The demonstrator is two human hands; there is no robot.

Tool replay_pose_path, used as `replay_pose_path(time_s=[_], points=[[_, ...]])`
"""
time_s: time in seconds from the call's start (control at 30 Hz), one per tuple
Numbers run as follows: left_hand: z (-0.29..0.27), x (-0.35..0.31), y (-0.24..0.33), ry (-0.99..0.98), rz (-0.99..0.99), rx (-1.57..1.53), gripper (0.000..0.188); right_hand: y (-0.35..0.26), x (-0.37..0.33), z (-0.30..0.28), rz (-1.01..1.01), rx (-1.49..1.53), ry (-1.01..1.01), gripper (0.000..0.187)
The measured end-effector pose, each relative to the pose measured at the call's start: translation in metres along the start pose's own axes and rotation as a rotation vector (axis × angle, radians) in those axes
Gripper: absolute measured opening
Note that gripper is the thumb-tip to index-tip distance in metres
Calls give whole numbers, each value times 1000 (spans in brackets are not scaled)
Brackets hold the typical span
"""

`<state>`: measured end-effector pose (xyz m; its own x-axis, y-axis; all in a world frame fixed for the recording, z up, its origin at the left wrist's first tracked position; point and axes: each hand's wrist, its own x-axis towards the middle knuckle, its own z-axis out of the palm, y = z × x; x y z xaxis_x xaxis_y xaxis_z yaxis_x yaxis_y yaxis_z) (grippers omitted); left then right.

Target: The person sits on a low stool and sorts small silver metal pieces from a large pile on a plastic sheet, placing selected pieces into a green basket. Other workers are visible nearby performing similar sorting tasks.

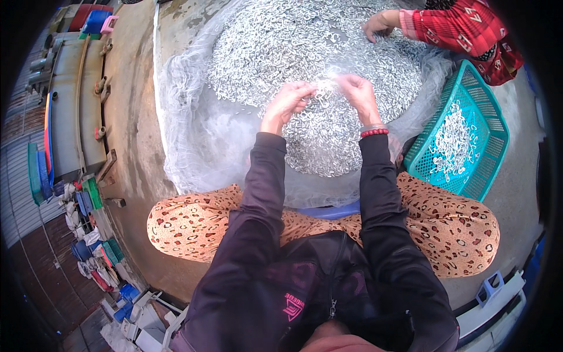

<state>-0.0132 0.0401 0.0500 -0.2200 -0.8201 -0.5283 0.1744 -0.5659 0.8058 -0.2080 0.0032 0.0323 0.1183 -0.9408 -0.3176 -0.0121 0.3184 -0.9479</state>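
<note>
A large heap of small silvery-white pieces that look like little curled fish (264,53) lies on a fine white net (187,111) spread before me. Over the near part of the heap, my left hand (289,101) is closed, thumb and fingers pinching some of the thin mesh. My right hand (359,97), with a red bead bracelet and a bangle at its wrist, pinches the mesh a short way to the right. Whitish netting stretches between the two hands, blurred, so whether a fish is caught in it cannot be made out.
To the right stands a green plastic basket (498,132) with some silvery fish inside. Another person's hand (380,24), in a red patterned sleeve, reaches into the heap at the far right. A concrete ledge (70,111) and stacked crates line the left side. My patterned knees flank the net's near edge.
</note>
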Motion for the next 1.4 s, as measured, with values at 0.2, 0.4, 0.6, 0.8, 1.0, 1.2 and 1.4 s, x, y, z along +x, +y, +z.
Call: replay_pose_path(time_s=[0.2, 0.4, 0.6, 0.8, 1.0, 1.2, 1.4], points=[[-16, 22, -30, 264, 228, 641, 21, -18, -14, -20, 109, 895, -371, 17], [6, 62, -77, 331, 303, 1398, 16, -17, -14, -30, -282, 1505, -860, 22], [-18, 41, -38, 305, 387, 727, 17, 14, 1, -56, 113, 797, -378, 22], [-36, -6, 3, -352, 422, -692, 22, 87, 52, -14, -54, -409, 0, 25], [-30, -20, -6, -281, 380, -975, 32, 88, 44, 4, 64, -686, 101, 22], [-22, -15, -2, -190, 285, -881, 11, 2, 19, -4, 63, -162, -338, 12], [-6, -15, 8, -118, 187, -327, 36, -49, -6, 5, 80, -45, -432, 13]])
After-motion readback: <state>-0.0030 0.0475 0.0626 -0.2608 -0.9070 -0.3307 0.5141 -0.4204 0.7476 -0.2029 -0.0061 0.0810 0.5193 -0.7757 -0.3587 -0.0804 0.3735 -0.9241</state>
